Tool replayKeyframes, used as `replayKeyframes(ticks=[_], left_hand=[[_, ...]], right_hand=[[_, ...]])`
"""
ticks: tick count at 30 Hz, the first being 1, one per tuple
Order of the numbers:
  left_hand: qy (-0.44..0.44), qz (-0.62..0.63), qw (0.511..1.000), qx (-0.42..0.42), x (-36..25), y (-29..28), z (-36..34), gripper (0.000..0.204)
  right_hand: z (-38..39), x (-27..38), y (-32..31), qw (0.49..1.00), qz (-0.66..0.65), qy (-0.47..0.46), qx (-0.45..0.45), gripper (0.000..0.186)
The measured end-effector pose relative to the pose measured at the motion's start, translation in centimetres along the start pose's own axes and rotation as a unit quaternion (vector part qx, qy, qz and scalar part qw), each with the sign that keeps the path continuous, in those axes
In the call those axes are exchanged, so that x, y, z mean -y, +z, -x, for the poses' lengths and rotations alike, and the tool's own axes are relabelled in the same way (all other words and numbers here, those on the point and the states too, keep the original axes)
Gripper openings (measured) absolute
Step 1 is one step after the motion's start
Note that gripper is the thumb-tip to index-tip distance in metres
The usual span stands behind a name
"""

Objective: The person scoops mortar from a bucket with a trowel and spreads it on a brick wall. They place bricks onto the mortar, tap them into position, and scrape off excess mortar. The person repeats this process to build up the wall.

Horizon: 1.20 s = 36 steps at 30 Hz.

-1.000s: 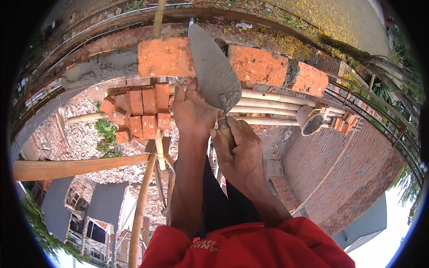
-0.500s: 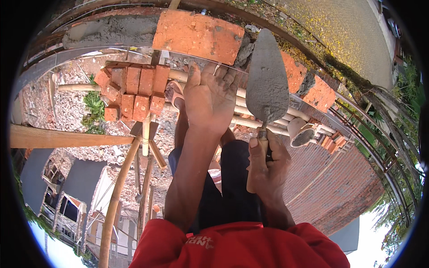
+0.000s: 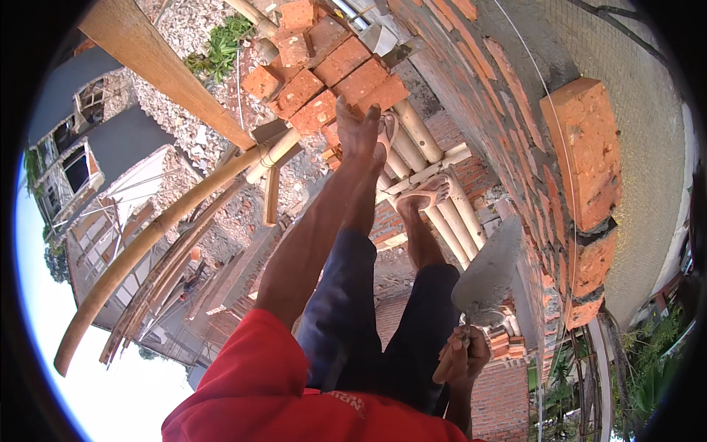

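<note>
My left hand [image 3: 359, 136] reaches to the near edge of a pile of orange bricks [image 3: 342, 60], its fingers apart and nothing visibly in them. Whether the fingertips touch a brick I cannot tell. My right hand [image 3: 465, 352] is closed round the wooden handle of a pointed trowel [image 3: 489, 274], held low by my right leg. Grey mortar coats the trowel's blade. To the right runs a brick wall [image 3: 508, 140], with a laid brick [image 3: 585, 151] on its top beside a taut string line [image 3: 563, 144].
My sandalled feet stand on bamboo poles [image 3: 420, 136]. A wooden plank [image 3: 166, 70] and a curved pole [image 3: 158, 228] cross on the left. Rubble [image 3: 177, 110] lies far below, and more bricks [image 3: 508, 345] are stacked at the lower right.
My view has swung left, toward the brick pile. My left hand has left the laid brick on the wall for the pile. My right hand has lowered the trowel to the right.
</note>
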<state>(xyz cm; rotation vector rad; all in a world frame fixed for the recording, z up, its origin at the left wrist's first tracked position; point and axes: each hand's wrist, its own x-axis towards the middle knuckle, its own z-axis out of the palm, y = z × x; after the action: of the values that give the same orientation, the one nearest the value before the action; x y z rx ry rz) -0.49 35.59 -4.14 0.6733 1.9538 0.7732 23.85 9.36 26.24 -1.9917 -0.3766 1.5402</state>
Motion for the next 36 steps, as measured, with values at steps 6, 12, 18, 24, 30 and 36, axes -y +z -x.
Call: replayKeyframes(ticks=[6, 12, 18, 24, 30, 36], left_hand=[[-0.262, -0.152, 0.944, -0.132, 15.9, -10.3, -17.3, 0.085], [-0.213, 0.174, 0.936, -0.221, 20.1, -7.8, -14.0, 0.086], [0.225, -0.462, 0.841, -0.168, 18.6, -6.7, -9.4, 0.108], [0.215, -0.424, 0.880, -0.004, 16.5, -7.4, -14.3, 0.098], [0.340, -0.232, 0.907, 0.088, -2.9, -11.4, -3.0, 0.103], [0.567, -0.312, 0.715, 0.264, -31.5, -8.7, -0.3, 0.113]], right_hand=[[-4.9, -7.0, 1.4, 0.993, 0.038, 0.098, 0.059, 0.027], [-7.5, -6.6, 1.9, 0.987, 0.036, 0.146, 0.057, 0.031], [-9.1, -5.3, 2.0, 0.979, 0.083, 0.148, 0.116, 0.028], [-10.2, -5.1, 2.5, 0.976, 0.082, 0.174, 0.102, 0.029], [-9.7, -5.3, 3.1, 0.981, 0.010, 0.175, 0.085, 0.026], [-8.6, -5.3, 4.6, 0.968, -0.083, 0.224, 0.081, 0.028]])
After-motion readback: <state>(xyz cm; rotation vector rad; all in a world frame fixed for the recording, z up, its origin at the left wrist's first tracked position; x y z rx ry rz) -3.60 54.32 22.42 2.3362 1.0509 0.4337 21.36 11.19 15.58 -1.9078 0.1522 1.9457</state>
